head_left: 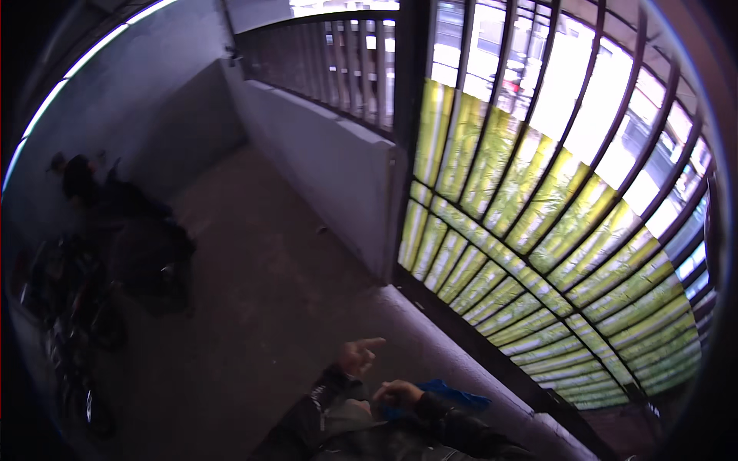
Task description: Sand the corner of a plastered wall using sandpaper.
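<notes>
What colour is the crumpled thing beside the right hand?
The crumpled thing beside the right hand is blue, seen best in the head view.

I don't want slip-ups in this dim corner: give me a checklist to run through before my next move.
1. Left hand free: ok; a finger points out and nothing shows in its grasp.
2. Right hand free: cannot tell; its fingers are curled beside the blue cloth.
3. Blue cloth fully in sight: not ok; the right sleeve hides part of it.
4. Bamboo-print sheet covering the whole barred gate: not ok; the upper bars stand bare.
5. Floor well lit: not ok; it lies in shadow.
6. Two-wheelers away from both hands: ok; they stand at far left.
</notes>
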`<move>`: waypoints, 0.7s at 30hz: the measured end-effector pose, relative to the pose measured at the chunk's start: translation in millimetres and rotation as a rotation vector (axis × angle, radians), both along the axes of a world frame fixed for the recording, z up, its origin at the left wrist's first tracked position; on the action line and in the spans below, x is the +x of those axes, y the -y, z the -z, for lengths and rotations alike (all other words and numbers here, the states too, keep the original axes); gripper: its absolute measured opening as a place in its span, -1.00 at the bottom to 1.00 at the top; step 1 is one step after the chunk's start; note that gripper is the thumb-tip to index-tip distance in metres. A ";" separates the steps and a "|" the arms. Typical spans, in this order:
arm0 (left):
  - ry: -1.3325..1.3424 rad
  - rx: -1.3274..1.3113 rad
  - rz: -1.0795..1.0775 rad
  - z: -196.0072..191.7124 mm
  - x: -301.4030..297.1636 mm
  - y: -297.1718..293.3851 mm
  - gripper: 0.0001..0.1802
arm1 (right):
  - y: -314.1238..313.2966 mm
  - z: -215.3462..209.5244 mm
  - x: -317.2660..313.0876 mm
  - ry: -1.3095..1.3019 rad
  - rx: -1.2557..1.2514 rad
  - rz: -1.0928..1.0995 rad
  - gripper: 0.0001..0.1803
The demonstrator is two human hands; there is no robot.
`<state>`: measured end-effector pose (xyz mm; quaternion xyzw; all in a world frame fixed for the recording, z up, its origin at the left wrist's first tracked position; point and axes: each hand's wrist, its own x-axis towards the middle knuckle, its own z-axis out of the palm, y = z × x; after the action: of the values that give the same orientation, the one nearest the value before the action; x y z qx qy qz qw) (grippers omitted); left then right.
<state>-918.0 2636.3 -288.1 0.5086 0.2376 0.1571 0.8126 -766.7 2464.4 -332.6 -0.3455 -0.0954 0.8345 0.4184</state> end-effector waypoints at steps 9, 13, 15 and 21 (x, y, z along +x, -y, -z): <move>-0.121 0.038 0.272 -4.9 22.5 -56.6 -0.46 | -31.8 -89.2 -5.2 0.152 0.321 0.382 -0.42; 0.071 0.009 0.459 -79.4 91.2 -2.1 -0.42 | -11.0 -110.9 71.6 0.188 0.296 1.062 -0.29; 0.160 0.089 0.485 -88.9 117.0 13.0 -0.41 | 5.2 -145.2 79.4 0.111 0.257 1.210 -0.26; 0.222 0.104 0.488 -110.4 185.6 69.2 -0.45 | 114.6 -206.1 4.5 0.299 0.496 1.252 -0.22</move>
<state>-732.4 2567.1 -177.7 0.5714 0.0089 0.0233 0.8203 -762.2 2349.8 -126.5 -0.3411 -0.1228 0.3328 0.8705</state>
